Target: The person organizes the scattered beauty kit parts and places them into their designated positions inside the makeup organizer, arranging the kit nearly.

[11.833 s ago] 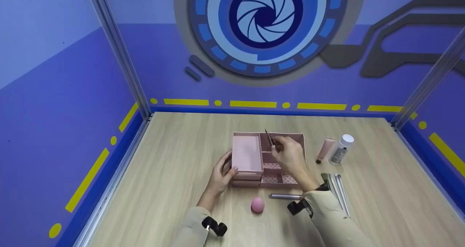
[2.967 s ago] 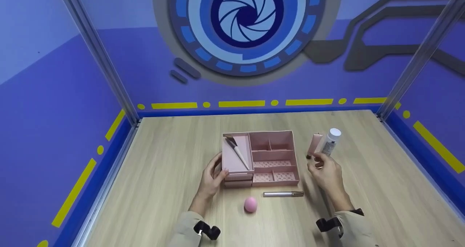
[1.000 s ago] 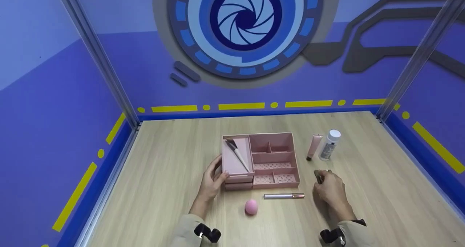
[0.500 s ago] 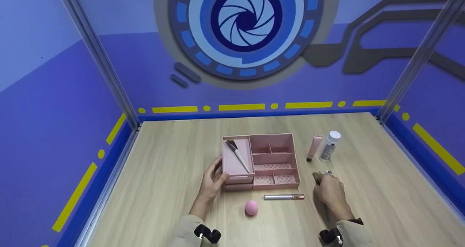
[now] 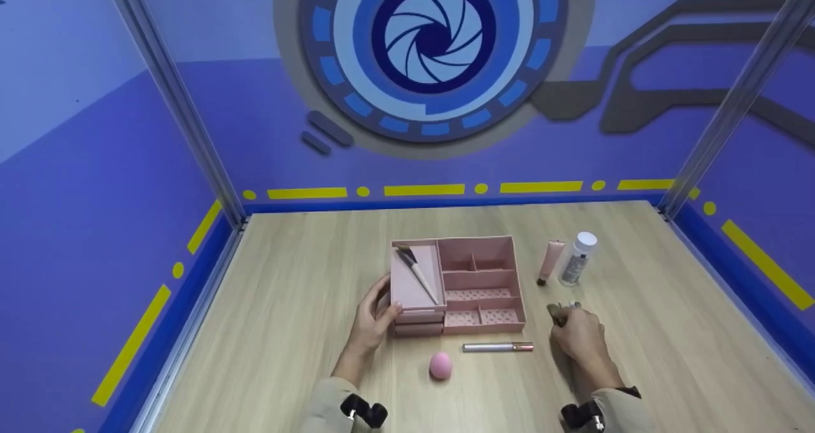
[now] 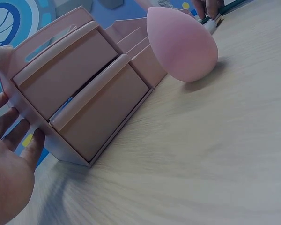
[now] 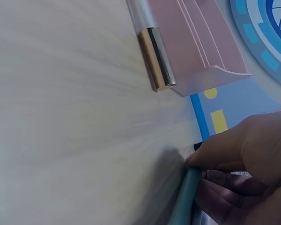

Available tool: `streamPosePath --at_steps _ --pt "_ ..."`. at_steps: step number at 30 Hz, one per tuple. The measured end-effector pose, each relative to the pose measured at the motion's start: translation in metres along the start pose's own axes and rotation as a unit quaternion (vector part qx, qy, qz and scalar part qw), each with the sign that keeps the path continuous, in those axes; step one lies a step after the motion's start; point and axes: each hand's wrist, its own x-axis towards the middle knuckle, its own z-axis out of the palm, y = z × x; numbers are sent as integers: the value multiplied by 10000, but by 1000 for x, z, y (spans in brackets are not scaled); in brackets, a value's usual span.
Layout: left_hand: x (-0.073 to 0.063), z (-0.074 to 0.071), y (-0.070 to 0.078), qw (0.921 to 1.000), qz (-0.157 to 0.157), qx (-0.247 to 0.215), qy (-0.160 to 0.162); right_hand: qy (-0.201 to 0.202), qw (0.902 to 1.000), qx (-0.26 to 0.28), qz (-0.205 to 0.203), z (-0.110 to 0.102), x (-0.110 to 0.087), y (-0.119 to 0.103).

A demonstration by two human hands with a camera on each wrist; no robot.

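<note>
My left hand (image 5: pixel 369 325) grips the left front corner of a pink cosmetics organizer (image 5: pixel 484 283), thumb in front and fingers along its side wall (image 6: pixel 33 117). A makeup brush (image 5: pixel 417 274) with a pale handle lies aslant on its upper left tray. To the right of the organizer, my right hand (image 5: pixel 582 337) is low at the table. Its thumb and fingers pinch a makeup brush with a teal handle (image 7: pixel 185 194); greenish bristles (image 5: pixel 556 314) stick out in the head view. Silvery parts beside it are mostly hidden by the hand.
A pink makeup sponge (image 5: pixel 440 365) and a silver tube with a copper cap (image 5: pixel 498 347) lie before the organizer. Behind my right hand are a pink squeeze tube (image 5: pixel 551 261) and a white-capped bottle (image 5: pixel 578 259). Walls edge the table (image 5: pixel 305 255).
My right hand left the organizer, where a brush now lies on the tray, and went right to the brushes. In the last second it barely shifted. My left hand stayed at the organizer.
</note>
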Motion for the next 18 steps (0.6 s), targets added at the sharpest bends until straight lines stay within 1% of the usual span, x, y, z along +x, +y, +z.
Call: streamPosePath --at_steps 4,14,18 --pt "0 0 -1 10000 -15 -84 44 -41 9998 169 61 -4 0 -1" --pt "-1 1 2 9999 -103 -63 35 256 9989 371 -128 -11 2 -6" --pt "-1 1 2 9999 -119 -17 42 349 9984 419 -124 -13 3 -8"
